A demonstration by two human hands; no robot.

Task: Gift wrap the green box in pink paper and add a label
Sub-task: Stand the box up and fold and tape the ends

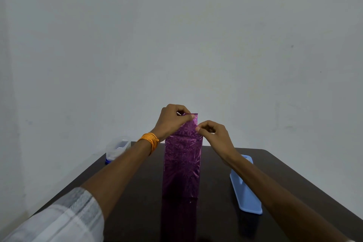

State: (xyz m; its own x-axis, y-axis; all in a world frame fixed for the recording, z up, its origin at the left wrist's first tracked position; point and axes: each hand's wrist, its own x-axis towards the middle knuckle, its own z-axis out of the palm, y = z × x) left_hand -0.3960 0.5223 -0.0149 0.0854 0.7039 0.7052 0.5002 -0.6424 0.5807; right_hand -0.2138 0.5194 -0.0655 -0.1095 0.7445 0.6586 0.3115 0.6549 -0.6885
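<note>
A tall box wrapped in shiny pink-purple patterned paper (182, 161) stands upright in the middle of the dark table (137, 192); no green shows. My left hand (172, 120) pinches the paper's folded flap at the box's top left. My right hand (213, 133) pinches the paper at the top right edge, thumb and forefinger together. Both hands work the top end fold. An orange thread band sits on my left wrist. No label is visible.
A light blue tray (247, 194) lies on the table to the right of the box, partly under my right forearm. A clear plastic container with a blue base (116, 149) stands at the table's far left corner. A plain wall rises behind.
</note>
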